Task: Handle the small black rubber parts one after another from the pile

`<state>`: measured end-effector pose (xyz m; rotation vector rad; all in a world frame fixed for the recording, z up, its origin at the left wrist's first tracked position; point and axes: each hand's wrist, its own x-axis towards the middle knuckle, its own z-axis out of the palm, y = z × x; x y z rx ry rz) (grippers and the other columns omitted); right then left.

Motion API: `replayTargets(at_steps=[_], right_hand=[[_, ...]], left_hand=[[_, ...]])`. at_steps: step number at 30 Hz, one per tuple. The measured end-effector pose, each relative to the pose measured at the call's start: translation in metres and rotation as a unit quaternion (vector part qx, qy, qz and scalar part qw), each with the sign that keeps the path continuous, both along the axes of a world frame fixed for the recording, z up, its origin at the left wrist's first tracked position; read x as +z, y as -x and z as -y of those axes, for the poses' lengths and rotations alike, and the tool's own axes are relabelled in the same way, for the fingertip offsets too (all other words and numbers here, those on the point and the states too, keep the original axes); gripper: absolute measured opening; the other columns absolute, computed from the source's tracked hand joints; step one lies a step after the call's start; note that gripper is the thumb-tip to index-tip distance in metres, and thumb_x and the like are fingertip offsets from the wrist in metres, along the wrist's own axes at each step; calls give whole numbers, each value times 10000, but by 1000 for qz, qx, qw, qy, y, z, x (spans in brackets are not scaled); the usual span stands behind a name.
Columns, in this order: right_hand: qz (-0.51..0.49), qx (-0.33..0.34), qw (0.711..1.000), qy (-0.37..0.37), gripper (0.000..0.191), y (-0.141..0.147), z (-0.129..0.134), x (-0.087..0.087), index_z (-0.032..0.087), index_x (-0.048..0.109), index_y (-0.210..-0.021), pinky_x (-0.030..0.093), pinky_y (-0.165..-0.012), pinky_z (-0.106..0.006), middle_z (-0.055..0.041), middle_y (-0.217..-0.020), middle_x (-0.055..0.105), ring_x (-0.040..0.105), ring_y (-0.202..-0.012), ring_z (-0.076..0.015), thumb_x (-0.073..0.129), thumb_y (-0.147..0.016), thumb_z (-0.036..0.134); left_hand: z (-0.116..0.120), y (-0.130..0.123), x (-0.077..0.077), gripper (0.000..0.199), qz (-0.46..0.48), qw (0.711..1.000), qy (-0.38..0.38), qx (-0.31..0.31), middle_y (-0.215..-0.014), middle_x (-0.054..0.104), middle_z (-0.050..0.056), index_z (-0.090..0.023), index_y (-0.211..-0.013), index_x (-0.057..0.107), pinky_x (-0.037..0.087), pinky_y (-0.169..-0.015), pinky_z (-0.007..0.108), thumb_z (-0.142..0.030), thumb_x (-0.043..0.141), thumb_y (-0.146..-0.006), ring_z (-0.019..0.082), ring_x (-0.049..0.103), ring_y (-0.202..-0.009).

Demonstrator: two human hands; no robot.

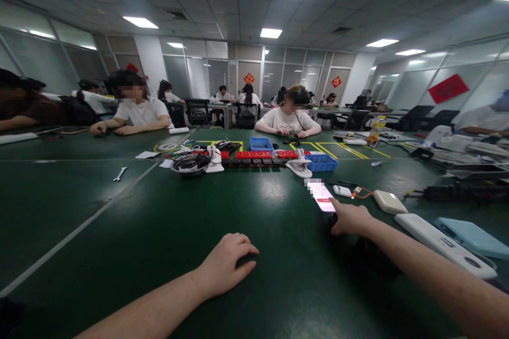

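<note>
Phone (323, 199), its screen lit, is seen in the right half of the table (262, 286), well short of the far edge. Its lower end is met by the index finger of the right hand (353, 219), with the thumb held apart below; whether the phone is gripped cannot be told. The left hand (227, 260) is held loosely open, thumb and fingers parted, nearer the table's near edge. Just beyond the phone, a small white case (342, 191) is placed, and toward the right edge are set a cream block (389, 202), a long white device (445, 245) and a light blue block (473, 237). Nearer the far edge, a white clamp (299, 165) is stood beside a blue tray (323, 164). Toward the left edge, a wrench (120, 174) is laid.
</note>
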<state>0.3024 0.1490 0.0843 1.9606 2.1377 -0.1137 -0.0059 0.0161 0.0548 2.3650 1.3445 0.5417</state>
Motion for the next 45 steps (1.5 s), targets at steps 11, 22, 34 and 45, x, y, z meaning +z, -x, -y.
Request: replayTargets(at_steps=[11, 22, 34, 45], right_hand=[[-90, 143, 985, -46, 671, 118, 31, -12, 187, 439, -1040, 382, -695, -337, -99, -934, 612, 565, -865, -285, 666, -464, 447], [-293, 238, 925, -40, 437, 170, 39, -51, 204, 551, -914, 380, -693, -297, -34, -874, 610, 541, -838, -220, 633, -547, 426], [-361, 274, 891, -38, 440, 165, 27, -62, 183, 571, -921, 358, -698, -290, -26, -850, 592, 512, -808, -196, 671, -542, 383], [-416, 323, 848, 54, 669, 152, 16, -54, 223, 513, -1105, 368, -737, -315, -39, -931, 578, 509, -835, -208, 710, -505, 444]], left_hand=[[-3, 6, -5, 251, 26, 997, -73, 30, -960, 540, 23, -239, -1023, 534, 393, -799, 332, -279, 480, -781, 172, 482, -898], [-19, 28, -8, 332, 105, 969, -154, 163, -1047, 493, 52, -211, -1119, 451, 378, -870, 363, -323, 431, -808, 190, 459, -979], [-33, 29, -20, 557, 126, 977, -43, 168, -1160, 419, 70, -238, -1177, 410, 344, -931, 405, -420, 585, -680, 236, 403, -1078], [-67, 44, -2, 747, 128, 987, 92, 16, -1250, 344, 42, -301, -1216, 363, 282, -978, 405, -430, 692, -557, 243, 323, -1164]])
